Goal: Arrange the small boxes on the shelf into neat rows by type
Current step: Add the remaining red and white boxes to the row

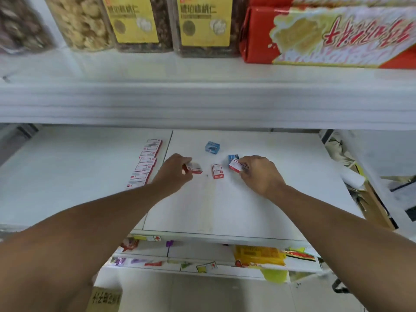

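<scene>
On the white shelf [225,210], my left hand [174,171] grips a small red and white box [194,168] by its end. My right hand [258,174] grips another red and white box [235,165]. A third red and white box [217,171] lies loose between the two hands. Just behind the right hand's box sits a blue box [233,157], partly hidden. A second blue box [212,147] stands farther back. At the left, several red and white boxes form a neat row [145,164] running front to back.
The upper shelf edge [202,102] hangs over the work area, carrying jars of nuts [135,21] and a red package [326,34]. Lower shelves at the front hold colourful packets [258,255]. Clutter lies past the shelf's right edge [360,188].
</scene>
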{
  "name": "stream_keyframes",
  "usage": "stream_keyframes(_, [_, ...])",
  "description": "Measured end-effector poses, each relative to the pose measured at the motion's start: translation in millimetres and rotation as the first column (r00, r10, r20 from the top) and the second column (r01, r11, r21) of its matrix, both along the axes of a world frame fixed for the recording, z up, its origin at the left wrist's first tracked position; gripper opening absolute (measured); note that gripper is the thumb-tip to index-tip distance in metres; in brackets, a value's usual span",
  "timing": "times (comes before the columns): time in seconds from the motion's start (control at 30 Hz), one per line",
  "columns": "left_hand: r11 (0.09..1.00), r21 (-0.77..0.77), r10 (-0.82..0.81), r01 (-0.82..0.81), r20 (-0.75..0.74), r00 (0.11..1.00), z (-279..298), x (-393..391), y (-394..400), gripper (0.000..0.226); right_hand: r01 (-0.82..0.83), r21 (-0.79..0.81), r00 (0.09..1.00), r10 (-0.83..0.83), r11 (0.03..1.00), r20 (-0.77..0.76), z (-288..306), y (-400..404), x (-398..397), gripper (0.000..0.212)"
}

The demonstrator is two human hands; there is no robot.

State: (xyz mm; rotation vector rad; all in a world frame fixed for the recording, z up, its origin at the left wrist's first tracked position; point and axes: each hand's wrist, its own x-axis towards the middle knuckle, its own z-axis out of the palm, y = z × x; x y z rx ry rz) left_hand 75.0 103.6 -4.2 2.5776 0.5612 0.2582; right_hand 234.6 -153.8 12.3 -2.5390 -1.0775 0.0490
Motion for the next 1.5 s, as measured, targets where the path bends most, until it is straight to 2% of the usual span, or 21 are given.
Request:
stream_keyframes(0.2, [0.994, -0.082, 0.069, -0.065, 0.046, 0.997, 38.8, -88.6, -21.2, 0.05, -0.157, 0.032, 0.984, 0.159, 0.987, -0.077, 43.8, 12.0, -41.7, 0.016])
stream_keyframes(0.37, [0.976, -0.192, 0.122, -0.106, 0.072, 0.99, 55.1, -143.4, -18.0, 0.052, -0.272, -0.002, 0.96, 0.272, 0.962, -0.073, 65.1, 34.1, -76.1, 0.021])
stream_keyframes(0.5, [0.969, -0.21, 0.15, -0.126, 0.104, 0.983, 55.3, -184.4, -5.9, 0.058, -0.305, 0.029, 0.951, 0.306, 0.952, -0.047, 70.6, 47.9, -111.3, 0.024])
stream_keyframes(0.7, [0.978, -0.2, 0.098, -0.056, 0.21, 0.973, 51.5, -249.6, 18.6, 0.055, -0.291, 0.003, 0.957, 0.291, 0.957, -0.004, 73.8, 70.4, -178.5, 0.022])
stream_keyframes(0.83, [0.983, -0.182, 0.051, -0.024, 0.144, 0.988, 36.9, -294.7, 39.9, 0.05, -0.261, -0.025, 0.965, 0.26, 0.965, -0.019, 69.3, 80.7, -230.0, 0.035])
stream_keyframes(1.0, [0.964, -0.266, 0.044, -0.021, 0.081, 0.996, 31.9, -330.7, 54.3, 0.05, -0.227, -0.03, 0.973, 0.225, 0.973, -0.056, 62.7, 84.1, -267.8, 0.041])
stream_keyframes(1.23, [0.946, -0.319, 0.081, -0.058, 0.061, 0.995, 25.6, -323.8, 76.1, 0.05, -0.314, -0.179, 0.949, 0.313, 0.932, -0.037, 41.0, 100.6, -262.0, 0.04])
stream_keyframes(1.4, [0.908, -0.394, 0.156, -0.144, -0.002, 0.988, 17.6, -329.9, 88.0, 0.049, -0.363, -0.113, 0.931, 0.355, 0.925, -0.085, 8.2, 138.1, -252.1, 0.041])
stream_keyframes(1.5, [0.926, -0.334, 0.183, -0.174, -0.004, 0.983, 13.4, -340.5, 98.6, 0.051, -0.403, -0.099, 0.913, 0.392, 0.91, -0.118, -12.5, 166.8, -242.8, 0.041])
